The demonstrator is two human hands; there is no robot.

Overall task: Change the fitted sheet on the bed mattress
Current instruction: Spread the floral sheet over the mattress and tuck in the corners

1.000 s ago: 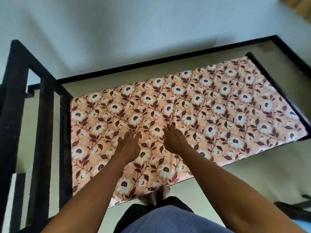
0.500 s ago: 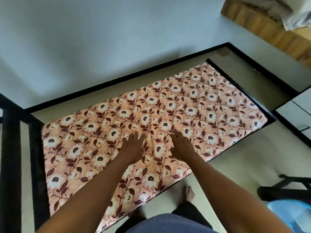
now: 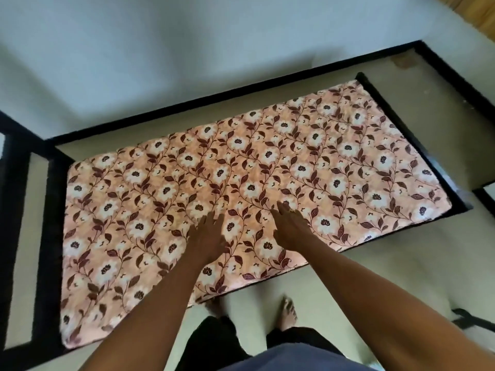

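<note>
A peach fitted sheet [image 3: 308, 145] with white flowers and dark red leaves covers the mattress, lying flat in the dark bed frame [image 3: 407, 124]. My left hand [image 3: 209, 238] lies palm down on the sheet near the front edge, fingers straight. A little to its right my right hand [image 3: 290, 227] also presses flat on the sheet with straight fingers. Neither hand holds any fabric. Both forearms reach in from the bottom of the view.
A pale wall [image 3: 160, 62] runs behind the bed. A black headboard frame [image 3: 29, 210] stands at the left end. My bare feet [image 3: 288, 313] stand on the light floor by the front edge. A dark object [image 3: 474, 321] lies at the right.
The view has swung so the whole mattress shows. Both hands stay flat on the sheet, side by side near the front edge, shifted slightly forward over the fabric.
</note>
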